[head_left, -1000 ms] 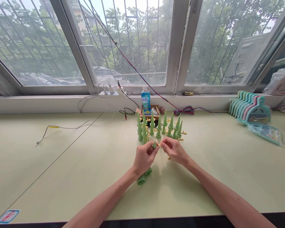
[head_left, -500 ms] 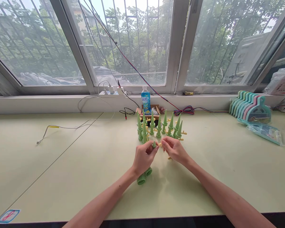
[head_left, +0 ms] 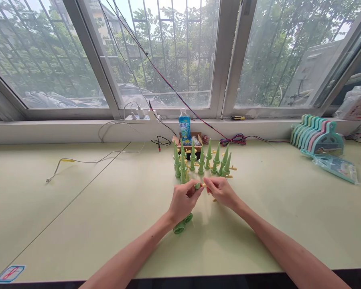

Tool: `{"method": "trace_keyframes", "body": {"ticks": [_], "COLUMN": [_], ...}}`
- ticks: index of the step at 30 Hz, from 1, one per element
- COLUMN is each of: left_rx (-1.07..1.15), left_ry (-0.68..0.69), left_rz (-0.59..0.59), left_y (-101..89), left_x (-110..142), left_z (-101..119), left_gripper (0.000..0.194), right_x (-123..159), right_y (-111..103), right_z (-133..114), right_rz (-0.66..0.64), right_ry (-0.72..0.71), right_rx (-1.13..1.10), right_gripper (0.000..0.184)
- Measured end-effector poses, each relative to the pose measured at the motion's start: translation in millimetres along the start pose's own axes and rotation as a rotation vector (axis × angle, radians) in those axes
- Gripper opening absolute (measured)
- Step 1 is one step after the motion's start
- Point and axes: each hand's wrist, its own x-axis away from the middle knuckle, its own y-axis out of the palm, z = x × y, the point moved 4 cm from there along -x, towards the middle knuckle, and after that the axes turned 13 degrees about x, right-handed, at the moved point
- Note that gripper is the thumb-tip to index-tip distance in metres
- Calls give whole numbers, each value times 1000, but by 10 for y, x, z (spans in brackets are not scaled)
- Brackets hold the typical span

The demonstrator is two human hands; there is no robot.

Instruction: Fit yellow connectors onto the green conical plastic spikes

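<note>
My left hand (head_left: 182,199) is closed around a green plant watering spike (head_left: 197,186), most of it hidden by the fingers. My right hand (head_left: 221,192) pinches a small yellow valve (head_left: 203,185) at the spike's side; whether it sits in the spike I cannot tell. Behind the hands, several green watering spikes (head_left: 201,162) stand upright, points up, many with yellow valves sticking out sideways. Two green spikes (head_left: 179,228) lie under my left wrist with their round open ends toward me. Another yellow piece (head_left: 214,200) lies partly hidden below my right hand.
Behind the spikes are a small cardboard box (head_left: 190,148) and a blue-labelled bottle (head_left: 185,128). Cables (head_left: 234,139) run along the back of the table. A row of pastel handled boards (head_left: 319,134) and a wrapped one (head_left: 333,166) are at the right. A white cable (head_left: 78,161) lies left.
Both hands have shifted very slightly, and the spike's tip has tilted to the right. The grips on the spike and the valve are unchanged.
</note>
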Motion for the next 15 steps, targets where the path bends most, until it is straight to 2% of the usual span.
{"method": "trace_keyframes", "body": {"ticks": [4,10,15], "left_rx": [2,8,1], "left_ry": [-3,-53,-32], "left_rz": [6,47,29], "left_y": [-2,-34,-25], "left_x": [-4,-15,-10], "left_z": [-5,-39,-25], "left_gripper": [16,18,17], "right_x": [0,11,19], "right_y": [-13,-57,-42], "right_z": [-13,-99,-70], "right_rz": [10,-18,-41], "right_ry": [40,-14,-1], "right_rx": [-13,-126,-112], "right_gripper": [56,30,31]}}
